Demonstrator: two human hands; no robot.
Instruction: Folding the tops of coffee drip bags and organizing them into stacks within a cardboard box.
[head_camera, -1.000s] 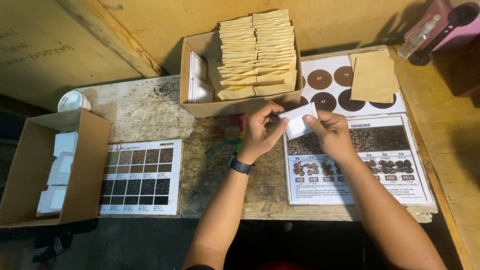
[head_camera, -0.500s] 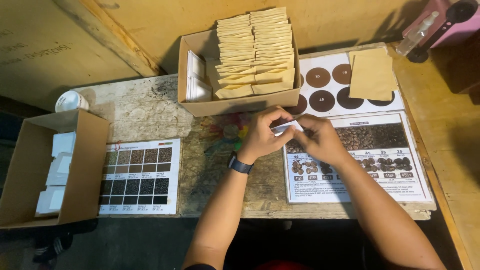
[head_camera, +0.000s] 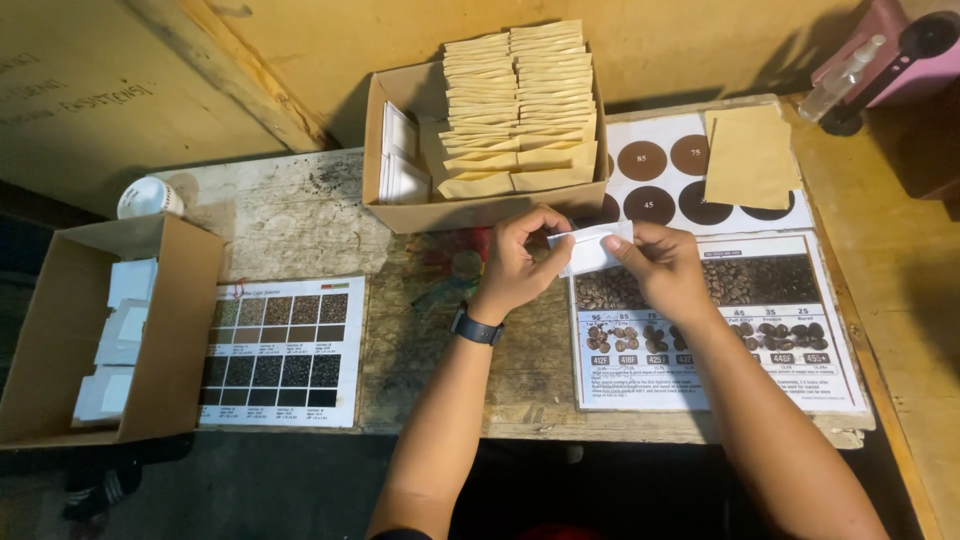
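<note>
While both pinch a white pouch (head_camera: 592, 248), left hand (head_camera: 515, 262), right hand (head_camera: 662, 268), just before cardboard box (head_camera: 480, 212) edge.

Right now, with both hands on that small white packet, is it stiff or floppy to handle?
Probably light and floppy: the white packet looks thin and flat, pinched between the left hand and the right hand. It seems to crease along its top edge, so it likely bends easily. Being flat, it should not roll.
</note>
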